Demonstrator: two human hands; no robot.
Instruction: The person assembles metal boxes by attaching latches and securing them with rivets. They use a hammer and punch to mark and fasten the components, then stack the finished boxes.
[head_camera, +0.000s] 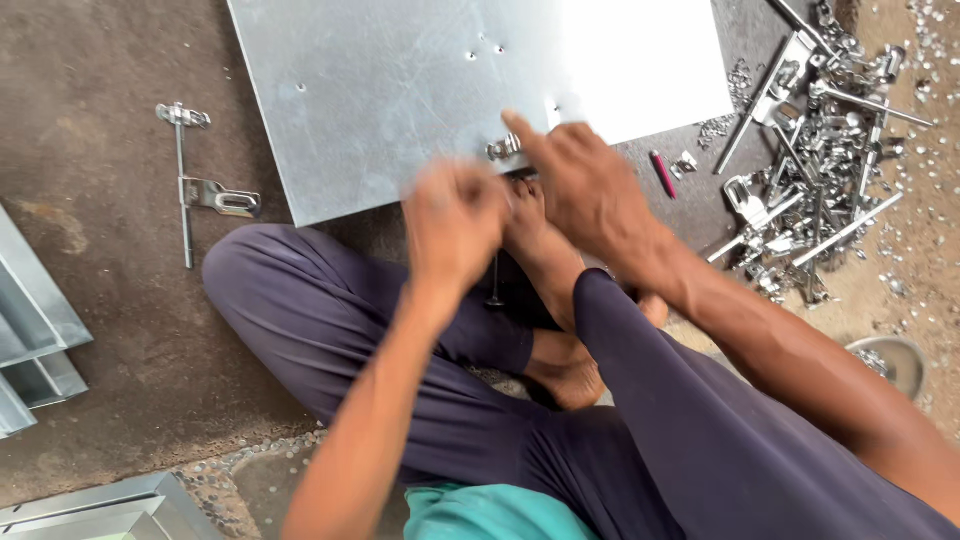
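A flat galvanized metal sheet (400, 90) with small drilled holes lies on the ground in front of me. At its near edge sits a small metal bracket (503, 149). My right hand (585, 185) presses on that bracket, index finger stretched onto the sheet. My left hand (452, 225) is blurred, fingers curled, just below the sheet's edge; a thin dark tool shaft (495, 285) hangs under it, and I cannot tell if the hand grips it. My bare foot (545, 250) rests under the sheet's edge between my hands.
A long latch rod with a hasp (190, 185) lies on the ground at left. A heap of metal latches and rods (810, 160) is at right, with a red-handled tool (663, 174) beside it. Metal channels (35, 340) lie at the left edge.
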